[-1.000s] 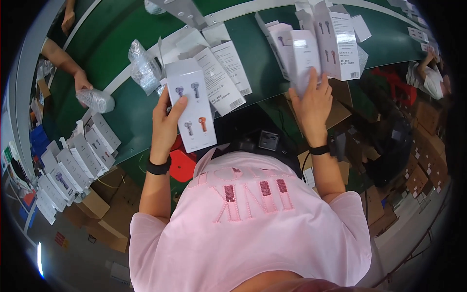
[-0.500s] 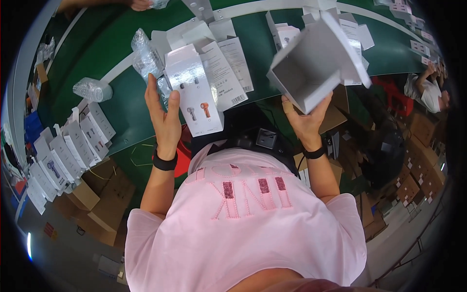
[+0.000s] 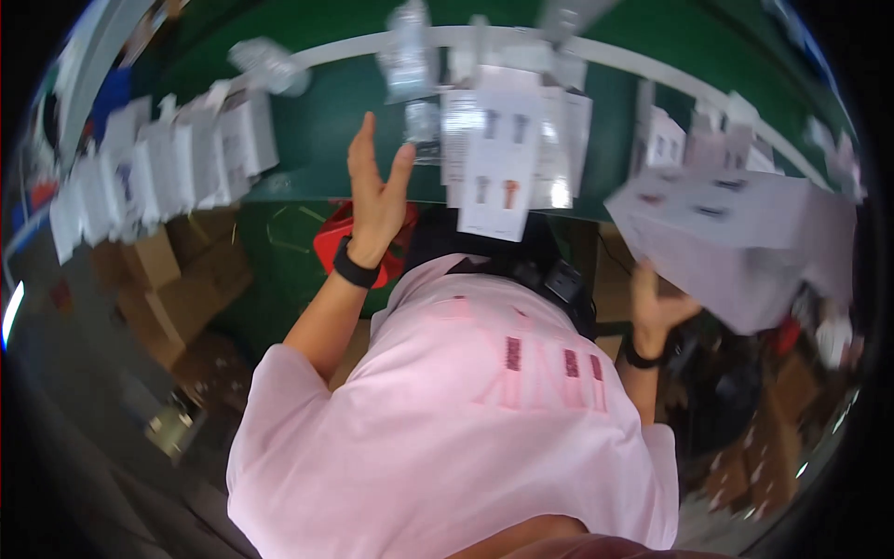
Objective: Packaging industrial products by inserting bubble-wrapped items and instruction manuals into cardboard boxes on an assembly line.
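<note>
By the right hand (image 3: 656, 303), half-open, the lower edge of a tilted, printed white carton (image 3: 726, 233) is met at the table's right, though whether it is gripped cannot be told for blur, while the left hand (image 3: 377, 210) is spread wide, empty, near a bubble-wrapped item (image 3: 408, 61). Carton handling is judged to be in hand, and a steadied carton would be called for next. Open room is offered on the green table (image 3: 321, 140) between the left hand and the carton row (image 3: 186, 158), whereas its near edge is overlapped by a central carton (image 3: 498, 158)
</note>
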